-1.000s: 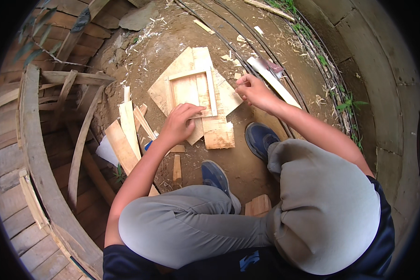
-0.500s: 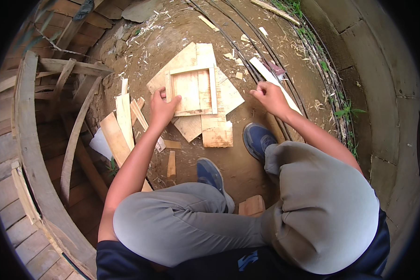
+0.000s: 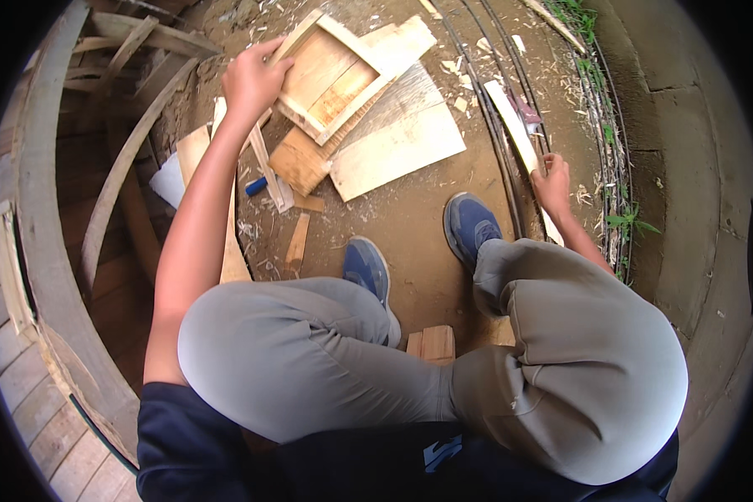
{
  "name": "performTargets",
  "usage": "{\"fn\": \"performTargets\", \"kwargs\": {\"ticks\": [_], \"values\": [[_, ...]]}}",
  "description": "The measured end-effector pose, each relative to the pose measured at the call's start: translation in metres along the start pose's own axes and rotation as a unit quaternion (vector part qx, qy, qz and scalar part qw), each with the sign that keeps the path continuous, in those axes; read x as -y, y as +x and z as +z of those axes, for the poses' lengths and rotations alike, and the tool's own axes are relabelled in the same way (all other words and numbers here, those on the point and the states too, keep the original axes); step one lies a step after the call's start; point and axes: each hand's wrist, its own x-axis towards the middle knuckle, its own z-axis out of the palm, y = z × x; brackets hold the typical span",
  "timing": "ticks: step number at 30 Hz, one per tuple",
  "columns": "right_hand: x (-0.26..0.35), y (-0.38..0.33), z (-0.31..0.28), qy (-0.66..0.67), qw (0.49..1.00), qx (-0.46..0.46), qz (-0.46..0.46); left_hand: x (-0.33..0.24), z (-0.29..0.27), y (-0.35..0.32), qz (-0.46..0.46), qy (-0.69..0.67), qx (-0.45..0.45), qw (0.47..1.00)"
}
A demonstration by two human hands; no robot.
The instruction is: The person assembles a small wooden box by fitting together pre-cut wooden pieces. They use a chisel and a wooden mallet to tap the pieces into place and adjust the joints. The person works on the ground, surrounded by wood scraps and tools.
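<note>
A square wooden frame [image 3: 382, 84] with raised rails round a board panel lies at an angle over several loose boards [image 3: 402, 142]. My left hand [image 3: 255, 84] grips its left rail, the thumb on the inner side and the fingers outside. Off to the right, a long pale wooden strip [image 3: 510, 125] runs beside dark rods on the ground. My right hand [image 3: 552, 186] has its fingers and thumb closed on the strip's lower part; the hand partly hides the wood there.
Dark rods [image 3: 495, 125] run along the right, near a block wall [image 3: 699, 167]. A curved timber structure [image 3: 46, 209] stands at left. Offcuts [image 3: 297, 238] and a blue cylindrical thing [image 3: 256, 186] lie by my left shoe [image 3: 366, 269]. A wooden block [image 3: 432, 344] sits between my legs.
The frame has turned clockwise and shifted off the boards' middle toward the upper left, my left hand still on it. My right hand has moved right and down onto the strip. The view has shifted.
</note>
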Motion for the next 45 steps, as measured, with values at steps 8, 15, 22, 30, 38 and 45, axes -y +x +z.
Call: {"fn": "performTargets", "kwargs": {"ticks": [8, 15, 22, 30, 38, 45], "values": [[0.002, -0.01, 0.003, 0.041, 0.999, -0.001, -0.022, 0.008, 0.023, 0.007, 0.039, -0.26, 0.099, 0.96], [0.003, -0.008, 0.007, 0.032, 0.998, 0.001, -0.048, 0.255, 0.023, -0.071, -0.159, -0.023, 0.057, 0.985], [-0.041, -0.025, -0.009, -0.037, 0.999, 0.036, -0.005, 0.204, 0.082, -0.18, -0.184, 0.094, 0.228, 0.952], [-0.062, -0.032, -0.007, 0.005, 0.991, 0.127, -0.032, 0.184, 0.085, -0.194, -0.203, 0.143, 0.172, 0.953], [-0.044, -0.031, -0.013, -0.048, 0.99, 0.126, -0.04, 0.191, 0.083, -0.222, -0.158, 0.157, 0.147, 0.964], [-0.048, -0.033, -0.036, -0.02, 0.997, 0.067, -0.045, 0.184, 0.004, -0.233, -0.237, -0.155, 0.037, 0.958]]}}
